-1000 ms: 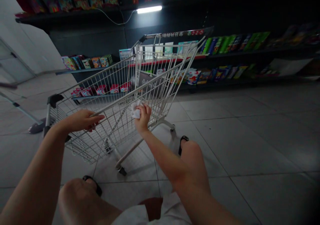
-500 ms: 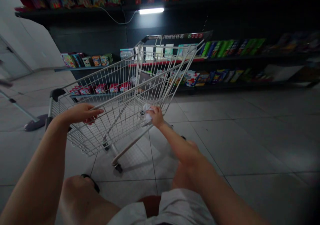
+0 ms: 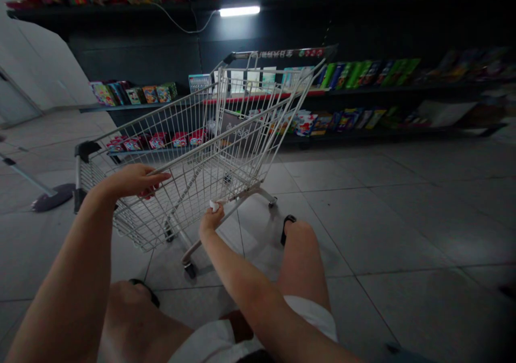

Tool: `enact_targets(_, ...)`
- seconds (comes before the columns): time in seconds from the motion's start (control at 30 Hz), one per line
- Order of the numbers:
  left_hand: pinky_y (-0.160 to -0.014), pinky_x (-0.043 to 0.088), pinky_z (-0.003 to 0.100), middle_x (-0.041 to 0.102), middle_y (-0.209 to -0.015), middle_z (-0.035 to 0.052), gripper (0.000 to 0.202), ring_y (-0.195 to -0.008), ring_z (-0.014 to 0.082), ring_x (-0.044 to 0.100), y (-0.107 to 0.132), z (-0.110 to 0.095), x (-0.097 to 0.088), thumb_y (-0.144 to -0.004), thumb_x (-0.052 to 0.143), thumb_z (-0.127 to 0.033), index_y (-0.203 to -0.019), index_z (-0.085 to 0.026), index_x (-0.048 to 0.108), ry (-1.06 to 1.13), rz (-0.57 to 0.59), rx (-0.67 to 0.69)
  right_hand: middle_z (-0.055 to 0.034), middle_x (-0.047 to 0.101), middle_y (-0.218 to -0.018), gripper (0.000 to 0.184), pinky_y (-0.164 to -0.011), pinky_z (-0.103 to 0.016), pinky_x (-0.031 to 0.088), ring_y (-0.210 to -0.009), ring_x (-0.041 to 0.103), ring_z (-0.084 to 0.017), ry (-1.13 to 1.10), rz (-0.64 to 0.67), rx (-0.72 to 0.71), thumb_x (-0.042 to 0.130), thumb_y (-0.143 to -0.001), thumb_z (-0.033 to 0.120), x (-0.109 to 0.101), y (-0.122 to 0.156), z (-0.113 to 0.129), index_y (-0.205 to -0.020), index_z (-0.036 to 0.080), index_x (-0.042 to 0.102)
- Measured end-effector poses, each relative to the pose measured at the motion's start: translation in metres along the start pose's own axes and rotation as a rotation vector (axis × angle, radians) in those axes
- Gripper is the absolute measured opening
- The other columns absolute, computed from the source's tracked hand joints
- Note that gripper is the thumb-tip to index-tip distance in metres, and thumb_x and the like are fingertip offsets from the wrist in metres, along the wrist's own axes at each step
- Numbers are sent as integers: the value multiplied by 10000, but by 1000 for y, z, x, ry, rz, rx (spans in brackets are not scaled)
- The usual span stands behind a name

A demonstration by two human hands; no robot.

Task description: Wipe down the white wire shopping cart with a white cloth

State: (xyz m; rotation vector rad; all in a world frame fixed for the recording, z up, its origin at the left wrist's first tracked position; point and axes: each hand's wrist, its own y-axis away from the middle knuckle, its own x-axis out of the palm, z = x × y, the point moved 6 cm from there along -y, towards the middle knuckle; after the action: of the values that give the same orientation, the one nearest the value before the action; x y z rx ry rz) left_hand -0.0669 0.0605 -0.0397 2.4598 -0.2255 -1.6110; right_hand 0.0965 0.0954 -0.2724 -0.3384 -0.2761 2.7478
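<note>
A white wire shopping cart (image 3: 189,137) stands in front of me on the tiled floor, its handle at the far end. My left hand (image 3: 131,179) grips the top rim of the cart's near side wall, fingers curled over the wire. My right hand (image 3: 210,218) is closed on a small white cloth (image 3: 214,206) and presses it against the lower edge of the cart's side, near the bottom frame bar. My bare knees show below.
Dark shelves (image 3: 363,92) with colourful boxed goods run along the back, lit by a strip light (image 3: 239,11). A mop (image 3: 48,197) lies on the floor at the left. Grey floor tiles stretch to the right.
My right hand with the cloth moved from the upper side wires down and left to the cart's lower edge. My left hand stayed on the rim.
</note>
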Motion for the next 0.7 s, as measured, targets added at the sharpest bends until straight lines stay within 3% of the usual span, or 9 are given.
enact_targets(0.17,-594,507,297,689,-696,68,588,-594,170,646,2,-2,1,-830,475,-681,-814,-115,637,14,-4,4,-114,594,-950,315,-744,-340,524,-845,572,-195,-72,11,85,404,-795,111,22,37,20,-1075,146,544)
enact_targets(0.23,-587,501,293,688,-697,69,585,-582,165,639,3,-4,1,-833,462,-682,-799,-124,633,12,-2,17,-122,558,-1032,275,-810,-361,525,-932,565,-196,-119,46,29,411,-821,130,31,59,32,-1064,158,537)
enact_targets(0.3,-586,500,296,689,-702,75,587,-572,164,634,5,-7,1,-830,452,-689,-780,-130,626,7,-6,12,-119,518,-1096,210,-891,-374,506,-1036,537,-203,-133,125,-150,483,-837,177,41,81,45,-1034,173,556)
enact_targets(0.4,-598,507,307,693,-726,85,595,-595,175,641,8,-12,1,-819,450,-702,-781,-133,622,6,-5,-10,-97,513,-1142,195,-972,-393,447,-1116,482,-222,22,340,-588,607,-830,258,55,107,52,-1018,210,631)
enact_targets(0.53,-618,511,316,697,-709,92,610,-622,192,651,10,-14,1,-806,440,-719,-777,-138,625,10,-3,-33,-28,584,-1172,174,-949,-384,403,-1099,457,-202,295,647,-1095,564,-908,305,58,113,21,-1035,326,682)
enact_targets(0.63,-610,507,317,692,-662,89,620,-616,205,659,11,-11,0,-783,433,-739,-727,-154,631,51,-12,-55,20,628,-1163,191,-914,-368,399,-1043,470,-176,345,817,-1244,521,-941,272,40,98,2,-988,345,691)
enact_targets(0.7,-590,497,317,686,-627,92,638,-601,215,661,12,-9,0,-777,406,-752,-690,-164,637,90,-16,-63,18,655,-1109,148,-922,-374,399,-998,486,-171,343,890,-1195,593,-886,203,22,83,5,-908,302,701)
